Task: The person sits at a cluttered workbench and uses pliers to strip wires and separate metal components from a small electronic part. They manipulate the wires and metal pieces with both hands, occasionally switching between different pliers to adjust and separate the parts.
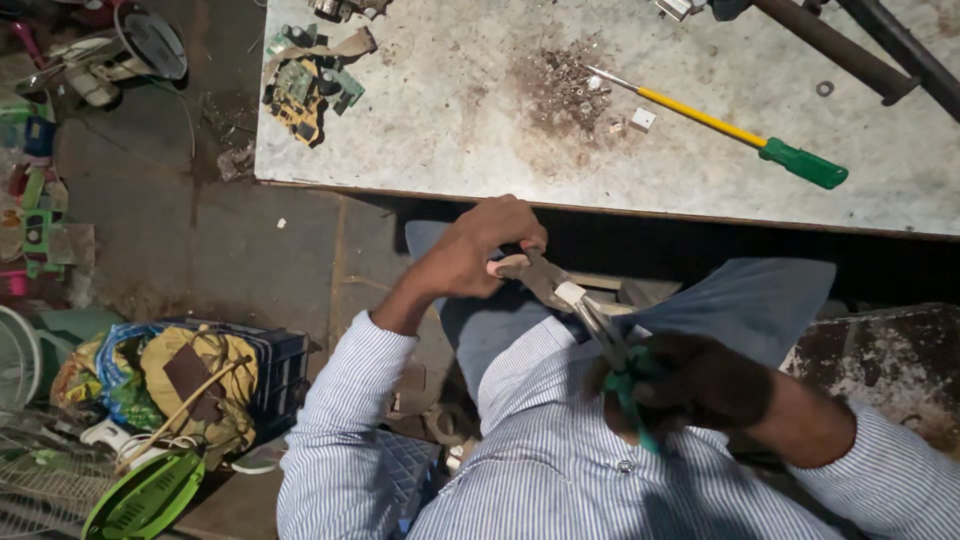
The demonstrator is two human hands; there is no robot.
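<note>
Both hands closed around pliers.

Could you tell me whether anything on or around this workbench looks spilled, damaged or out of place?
Yes: a loose heap of small rusty hardware lies scattered on the stained bench, by the screwdriver. Bare circuit boards hang over the bench's left edge. Fan parts and bags litter the floor.
</note>
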